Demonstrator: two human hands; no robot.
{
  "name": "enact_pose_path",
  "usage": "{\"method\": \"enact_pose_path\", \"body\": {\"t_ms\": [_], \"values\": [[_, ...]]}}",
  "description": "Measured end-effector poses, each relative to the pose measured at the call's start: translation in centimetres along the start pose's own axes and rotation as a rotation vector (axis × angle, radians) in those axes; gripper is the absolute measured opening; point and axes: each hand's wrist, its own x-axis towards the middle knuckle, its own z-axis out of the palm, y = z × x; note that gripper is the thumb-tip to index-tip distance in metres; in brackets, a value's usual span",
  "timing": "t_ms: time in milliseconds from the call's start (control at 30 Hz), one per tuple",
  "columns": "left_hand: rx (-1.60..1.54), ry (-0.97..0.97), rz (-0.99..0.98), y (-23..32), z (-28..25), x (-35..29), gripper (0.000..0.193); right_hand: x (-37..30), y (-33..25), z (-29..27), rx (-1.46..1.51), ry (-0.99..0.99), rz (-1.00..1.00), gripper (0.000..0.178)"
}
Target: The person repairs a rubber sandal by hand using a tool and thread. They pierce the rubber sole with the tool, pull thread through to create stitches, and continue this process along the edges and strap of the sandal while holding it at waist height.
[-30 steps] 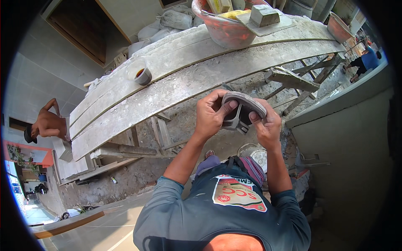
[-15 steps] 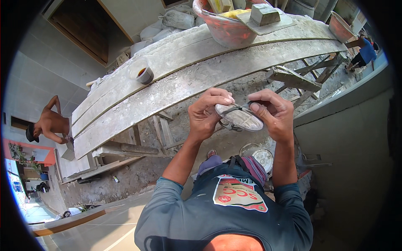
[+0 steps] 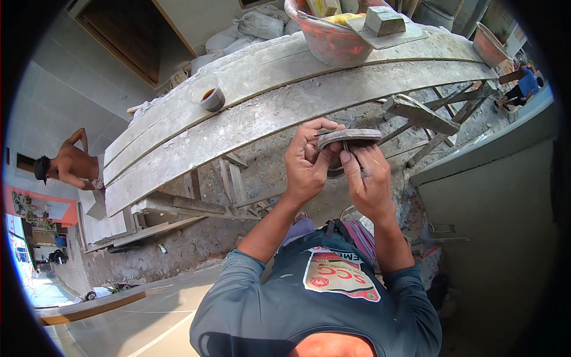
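Observation:
In front of my chest, both hands hold a dusty grey sandal-like piece [image 3: 355, 134] with a rounded end, a thick edge and thin dark straps. Seen nearly edge-on, its dark face is turned towards me. My left hand [image 3: 310, 156] grips its left side, the forefinger along the far edge and the thumb underneath. Pinched fingers of my right hand [image 3: 367, 178] are at a thin dark strap below the middle of the edge. The right thumb lies beside the left thumb. My fingers hide much of the strap.
A dusty plank table [image 3: 250, 113] crosses ahead, bearing a plastic cup [image 3: 211, 100] of dark liquid and a reddish basin [image 3: 336, 47]. A grey block [image 3: 383, 22] sits on a board at the basin. One person [image 3: 74, 163] works at the left; another [image 3: 523, 86] is far right.
My right hand has moved left and under the piece, close to my left hand. The piece has tipped from showing its pale face to nearly edge-on. The view has shifted slightly.

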Motion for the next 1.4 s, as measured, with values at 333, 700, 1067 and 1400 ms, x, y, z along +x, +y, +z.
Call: {"method": "enact_pose_path", "body": {"t_ms": [333, 700, 1067, 1400], "values": [[0.156, 0.041, 0.121, -1.5, 0.1, -0.6, 0.022, -0.3, 0.7, 0.2, 0.037, -0.005, 0.007, 0.013], [0.307, -0.150, 0.588, 2.6, -1.4, 0.1, 0.049, -1.1, -0.3, -0.1, 0.211, -0.050, -0.183, 0.027], [0.281, -0.326, 0.717, 8.4, -2.6, 1.9, 0.047, -0.2, -1.4, 0.4, 0.374, -0.028, -0.271, 0.030], [0.889, -0.309, 0.596, 3.7, -7.0, 5.5, 0.044, 6.3, 8.3, 6.4, 0.201, -0.044, -0.314, 0.033]]}}
